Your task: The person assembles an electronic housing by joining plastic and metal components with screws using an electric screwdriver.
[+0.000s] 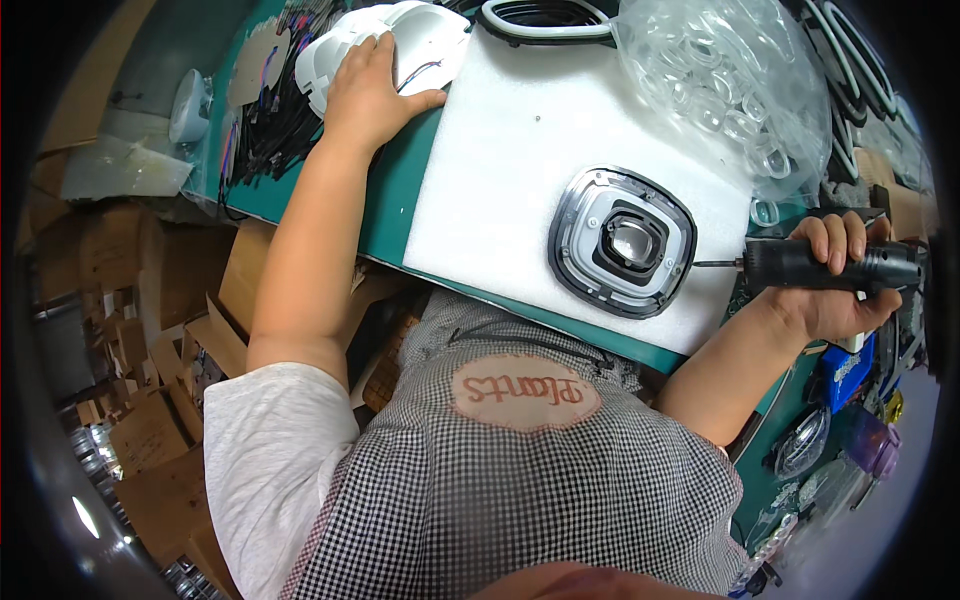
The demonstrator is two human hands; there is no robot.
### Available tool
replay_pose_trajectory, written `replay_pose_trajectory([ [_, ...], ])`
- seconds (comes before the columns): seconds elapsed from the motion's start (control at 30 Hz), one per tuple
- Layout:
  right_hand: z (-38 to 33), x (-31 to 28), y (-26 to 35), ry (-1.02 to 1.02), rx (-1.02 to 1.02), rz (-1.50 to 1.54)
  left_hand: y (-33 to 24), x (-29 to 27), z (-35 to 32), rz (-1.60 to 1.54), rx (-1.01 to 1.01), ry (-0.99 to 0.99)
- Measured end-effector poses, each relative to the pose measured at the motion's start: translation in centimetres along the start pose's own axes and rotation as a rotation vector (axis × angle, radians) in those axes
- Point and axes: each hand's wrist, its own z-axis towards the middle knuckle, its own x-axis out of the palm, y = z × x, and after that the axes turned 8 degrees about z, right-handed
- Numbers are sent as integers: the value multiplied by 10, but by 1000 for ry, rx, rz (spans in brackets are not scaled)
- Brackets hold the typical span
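My right hand [838, 250] is wrapped around a black electric screwdriver [770, 264], held level with its thin bit pointing left. The bit's tip comes close to the right edge of a rounded-square black and grey housing [578, 245]; I cannot tell whether they touch. That part lies flat on a white foam sheet [480, 180], with a round clear lens-like piece at its centre. At the upper left, my left hand [368, 95] rests with outstretched fingers on a white moulded plastic shell [425, 40], its thumb spread aside. Thin wires show inside the shell.
A clear bag of ring-shaped plastic pieces [715, 90] lies on the foam's far right. Bundled dark cables [275, 135] sit left on the green table mat [390, 225]. White and black ring frames [545, 20] lie at the back. Cardboard boxes [150, 430] stand at lower left.
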Motion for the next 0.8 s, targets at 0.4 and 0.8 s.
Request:
replay_pose_trajectory([
  [0.4,-14,55,32,146,-238,-450,45,-68,22,-852,24,-8],
  [0.8,-37,70,55,-23,-802,-955,-26,-73,-5,-1102,431,125],
])
